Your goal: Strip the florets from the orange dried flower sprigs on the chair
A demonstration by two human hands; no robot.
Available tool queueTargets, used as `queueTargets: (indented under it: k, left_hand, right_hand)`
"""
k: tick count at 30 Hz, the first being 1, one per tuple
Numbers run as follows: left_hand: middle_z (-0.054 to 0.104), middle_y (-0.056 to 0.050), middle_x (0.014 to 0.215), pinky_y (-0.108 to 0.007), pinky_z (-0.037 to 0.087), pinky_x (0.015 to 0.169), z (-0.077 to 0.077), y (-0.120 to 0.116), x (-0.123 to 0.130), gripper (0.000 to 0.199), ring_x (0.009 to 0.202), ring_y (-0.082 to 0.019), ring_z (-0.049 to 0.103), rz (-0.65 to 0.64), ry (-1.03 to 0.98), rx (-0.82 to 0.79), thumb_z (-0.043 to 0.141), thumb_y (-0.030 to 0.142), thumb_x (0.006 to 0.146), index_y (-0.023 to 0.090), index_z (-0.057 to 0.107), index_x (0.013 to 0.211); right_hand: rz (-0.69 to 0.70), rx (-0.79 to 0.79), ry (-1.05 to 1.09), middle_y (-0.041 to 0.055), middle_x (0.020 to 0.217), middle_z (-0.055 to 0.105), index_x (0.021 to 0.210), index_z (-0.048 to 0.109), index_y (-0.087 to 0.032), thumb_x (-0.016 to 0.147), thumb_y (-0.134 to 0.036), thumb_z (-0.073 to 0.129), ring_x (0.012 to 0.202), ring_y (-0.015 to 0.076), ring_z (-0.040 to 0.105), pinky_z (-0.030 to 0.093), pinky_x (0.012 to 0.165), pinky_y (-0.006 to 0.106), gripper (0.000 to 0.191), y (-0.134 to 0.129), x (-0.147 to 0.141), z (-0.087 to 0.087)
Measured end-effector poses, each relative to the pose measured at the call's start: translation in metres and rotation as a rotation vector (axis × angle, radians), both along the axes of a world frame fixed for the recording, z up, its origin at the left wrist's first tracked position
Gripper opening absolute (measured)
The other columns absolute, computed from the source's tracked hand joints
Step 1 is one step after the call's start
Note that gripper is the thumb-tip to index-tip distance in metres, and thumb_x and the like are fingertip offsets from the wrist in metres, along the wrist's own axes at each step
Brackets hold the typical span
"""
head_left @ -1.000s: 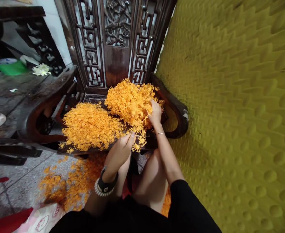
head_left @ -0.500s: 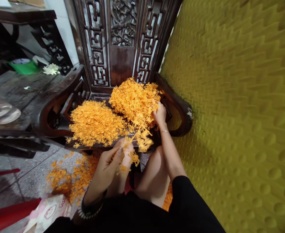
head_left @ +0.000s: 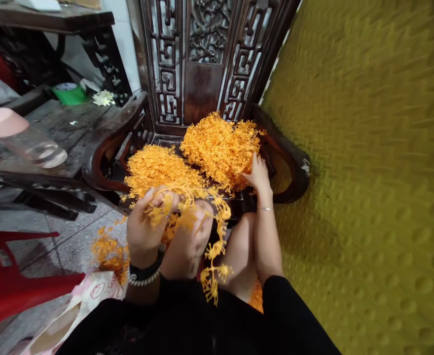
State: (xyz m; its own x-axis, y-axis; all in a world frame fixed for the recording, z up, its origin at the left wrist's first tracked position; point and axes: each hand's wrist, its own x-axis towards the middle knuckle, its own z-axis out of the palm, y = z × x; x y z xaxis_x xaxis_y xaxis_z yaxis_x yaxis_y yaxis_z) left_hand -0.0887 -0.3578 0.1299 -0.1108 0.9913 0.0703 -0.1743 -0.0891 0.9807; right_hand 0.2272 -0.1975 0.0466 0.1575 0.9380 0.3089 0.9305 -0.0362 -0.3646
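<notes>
My left hand (head_left: 146,229) is closed around a strand of orange plastic flower pieces (head_left: 222,214), held above my knees. One end of the strand arcs to the right and hangs down in front of my lap. At the right edge of a large heap of the same orange pieces (head_left: 220,148), my right hand (head_left: 259,175) rests with its fingers apart, touching the heap. A second orange heap (head_left: 158,165) lies to the left, partly behind my left hand. Both heaps are on the seat of a dark carved wooden chair (head_left: 96,160).
A wooden side seat at left carries a pink-capped clear bottle (head_left: 24,135), a green tape roll (head_left: 69,93) and a white flower (head_left: 103,97). Orange pieces (head_left: 109,249) litter the floor near a paper bag (head_left: 98,291) and a red stool (head_left: 2,286). A yellow padded mat (head_left: 368,172) stands at right.
My left hand has risen, lifting the strand so that it hangs out longer. The fingers of my right hand have spread at the heap. The view has shifted a little to the left.
</notes>
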Motion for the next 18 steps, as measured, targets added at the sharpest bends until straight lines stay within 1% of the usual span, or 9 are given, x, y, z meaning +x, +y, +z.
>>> queueTargets:
  k: [2,3,5,7,9,11,15,17,18]
  left_hand:
    - [0.028,0.001,0.055,-0.035,0.047,0.063,0.002,0.009,0.001,0.038,0.055,-0.015,0.037,-0.023,-0.170,0.015,0.037,0.049,0.083,0.023,0.023,0.058]
    - [0.026,0.001,0.056,-0.035,0.047,0.062,0.003,0.013,0.001,0.038,0.055,-0.015,0.036,-0.038,-0.225,0.012,0.040,0.047,0.082,0.023,0.022,0.059]
    - [0.024,0.002,0.058,-0.033,0.046,0.061,0.002,0.018,0.002,0.037,0.055,-0.014,0.035,-0.061,-0.287,-0.005,0.043,0.045,0.081,0.023,0.023,0.059]
    - [0.024,0.002,0.059,-0.033,0.047,0.061,0.001,0.023,0.002,0.036,0.055,-0.014,0.037,-0.071,-0.324,-0.016,0.047,0.043,0.080,0.023,0.025,0.058]
    - [0.029,0.001,0.058,-0.034,0.049,0.065,-0.002,0.029,0.002,0.036,0.057,-0.014,0.042,-0.078,-0.336,-0.014,0.046,0.043,0.081,0.023,0.028,0.058]
    - [0.040,-0.001,0.060,-0.035,0.051,0.070,-0.006,0.034,0.001,0.036,0.064,-0.015,0.050,-0.072,-0.340,-0.011,0.042,0.048,0.084,0.023,0.034,0.059]
    - [0.062,-0.008,0.089,-0.039,0.053,0.080,-0.022,0.040,0.001,0.056,0.090,-0.020,0.061,-0.031,-0.303,0.065,0.019,0.065,0.087,0.022,0.054,0.085]
    - [0.061,-0.012,0.113,-0.038,0.053,0.084,-0.033,0.038,0.003,0.062,0.105,-0.022,0.060,-0.070,-0.184,0.140,0.018,0.069,0.085,0.023,0.052,0.109]
    - [0.056,-0.013,0.124,-0.037,0.052,0.085,-0.038,0.036,0.005,0.060,0.111,-0.022,0.057,-0.108,-0.115,0.168,0.028,0.068,0.084,0.024,0.047,0.120]
  right_hand:
    - [0.024,0.102,0.095,0.0260,0.145,0.037,0.138,0.040,-0.008,0.075,-0.042,0.066,0.137,0.0410,0.027,0.020,0.108,0.063,0.076,-0.028,-0.021,0.016]
    - [0.087,0.172,0.190,0.0217,0.143,0.041,0.136,0.043,-0.011,0.081,-0.046,0.059,0.137,0.0363,0.031,0.022,0.110,0.059,0.067,-0.043,-0.033,0.025]
    - [0.317,0.212,0.468,0.0137,0.137,0.051,0.134,0.047,-0.020,0.089,-0.048,0.044,0.129,0.0259,0.045,0.032,0.109,0.049,0.053,-0.072,-0.059,0.042]
    - [0.701,0.037,0.643,0.0084,0.141,0.048,0.137,0.043,-0.026,0.090,-0.051,0.041,0.130,0.0222,0.045,0.036,0.108,0.043,0.054,-0.095,-0.085,0.055]
    - [0.915,-0.087,0.681,0.0065,0.143,0.046,0.138,0.042,-0.028,0.084,-0.049,0.055,0.130,0.0214,0.045,0.037,0.108,0.040,0.060,-0.110,-0.108,0.061]
    - [0.918,-0.109,0.674,0.0072,0.137,0.053,0.134,0.047,-0.026,0.080,-0.042,0.064,0.123,0.0206,0.052,0.040,0.105,0.037,0.060,-0.117,-0.126,0.058]
    - [0.731,-0.122,0.741,0.0046,0.094,0.070,0.100,0.067,-0.020,0.086,-0.037,0.056,0.085,0.0171,0.063,0.049,0.080,0.031,0.025,-0.121,-0.149,0.043]
    - [0.650,-0.137,0.820,0.0023,0.080,0.066,0.089,0.067,-0.020,0.086,-0.039,0.054,0.071,0.0149,0.059,0.047,0.067,0.028,0.023,-0.124,-0.154,0.041]
    - [0.620,-0.136,0.864,0.0015,0.077,0.064,0.087,0.065,-0.020,0.086,-0.040,0.054,0.067,0.0139,0.056,0.045,0.063,0.027,0.022,-0.126,-0.155,0.042]
